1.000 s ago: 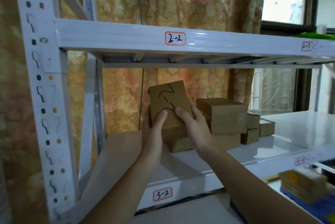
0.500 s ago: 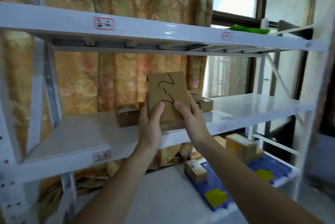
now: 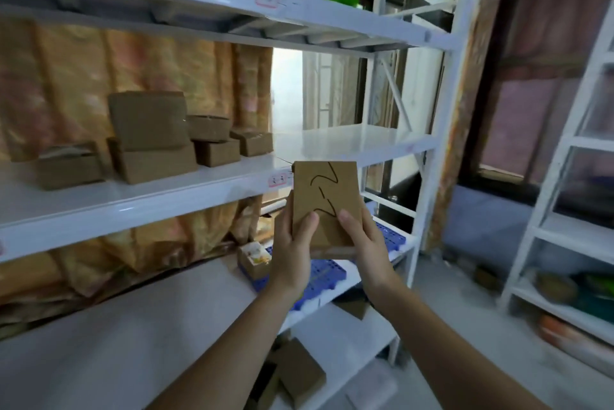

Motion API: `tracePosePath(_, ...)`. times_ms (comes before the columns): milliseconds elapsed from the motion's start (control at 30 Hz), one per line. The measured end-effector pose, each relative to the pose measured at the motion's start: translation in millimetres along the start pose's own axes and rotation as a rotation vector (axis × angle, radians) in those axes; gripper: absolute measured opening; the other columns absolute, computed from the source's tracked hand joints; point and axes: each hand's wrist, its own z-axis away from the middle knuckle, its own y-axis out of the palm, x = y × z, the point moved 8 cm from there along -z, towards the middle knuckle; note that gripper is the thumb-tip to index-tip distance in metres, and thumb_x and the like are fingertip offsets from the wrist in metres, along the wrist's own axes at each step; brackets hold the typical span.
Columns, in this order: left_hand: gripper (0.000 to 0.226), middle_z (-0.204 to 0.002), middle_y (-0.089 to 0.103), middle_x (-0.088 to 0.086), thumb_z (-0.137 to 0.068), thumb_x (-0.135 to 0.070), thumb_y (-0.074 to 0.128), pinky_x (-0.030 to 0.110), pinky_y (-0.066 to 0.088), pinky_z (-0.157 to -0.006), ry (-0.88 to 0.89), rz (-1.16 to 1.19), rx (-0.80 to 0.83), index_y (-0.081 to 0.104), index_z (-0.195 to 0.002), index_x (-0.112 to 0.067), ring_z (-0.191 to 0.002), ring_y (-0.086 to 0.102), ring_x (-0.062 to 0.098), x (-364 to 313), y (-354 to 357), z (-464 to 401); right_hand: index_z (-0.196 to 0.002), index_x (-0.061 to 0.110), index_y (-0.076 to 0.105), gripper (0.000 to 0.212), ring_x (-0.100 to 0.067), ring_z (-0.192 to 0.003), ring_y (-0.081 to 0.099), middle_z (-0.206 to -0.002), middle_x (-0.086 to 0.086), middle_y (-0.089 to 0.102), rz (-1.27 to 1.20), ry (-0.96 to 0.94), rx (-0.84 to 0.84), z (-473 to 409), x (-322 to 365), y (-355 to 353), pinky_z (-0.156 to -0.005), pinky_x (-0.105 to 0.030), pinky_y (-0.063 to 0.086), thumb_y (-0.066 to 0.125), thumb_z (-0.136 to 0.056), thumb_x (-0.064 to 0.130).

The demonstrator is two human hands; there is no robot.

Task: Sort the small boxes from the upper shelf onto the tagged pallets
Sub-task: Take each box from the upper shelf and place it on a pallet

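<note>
I hold a small brown cardboard box (image 3: 325, 190) upright in front of me, its face marked with black handwritten strokes. My left hand (image 3: 292, 250) grips its lower left edge with the thumb on the face. My right hand (image 3: 363, 243) grips its lower right edge the same way. The box hangs in the air off the front of the white upper shelf (image 3: 166, 190). Several more brown boxes (image 3: 153, 140) stay stacked on that shelf at the left. A blue pallet (image 3: 325, 276) lies on the lower shelf below my hands, with a small box (image 3: 254, 258) on it.
A white rack upright (image 3: 442, 130) stands to the right of the box. A second white rack (image 3: 571, 210) with coloured items stands at the far right. More cardboard boxes (image 3: 299, 373) lie low down under the lower shelf. A patterned curtain hangs behind the shelves.
Both hands have carried the box away from the upper shelf, down and to the right. My view has swung right, so the stacked boxes now lie at the left.
</note>
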Motion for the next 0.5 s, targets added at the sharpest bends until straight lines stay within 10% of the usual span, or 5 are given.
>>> tracePosePath(267,0.041,-0.134,0.061,0.002,-0.083,-0.052,0.066,0.042,0.058,-0.094,-0.243,0.017,0.025,0.064,-0.123,-0.054,-0.116,0.065,0.017,118,37,-10,-0.136,0.039,0.058,0.035,-0.016,-0.11,0.071,-0.121,0.007,0.073,0.029,0.156,-0.114,-18,-80,-64,-0.09,-0.033,0.059,0.058,-0.103,0.031)
tracePosePath(500,0.033,-0.132,0.061,0.001,-0.086,-0.046,0.066,0.04,0.06,-0.089,-0.334,0.012,-0.022,0.063,-0.118,-0.055,-0.113,0.066,0.017,199,28,-52,-0.132,0.039,0.062,0.032,-0.017,-0.106,0.072,-0.116,0.007,0.075,0.053,0.275,-0.139,-73,-155,-72,-0.087,-0.033,0.057,0.061,-0.101,0.03)
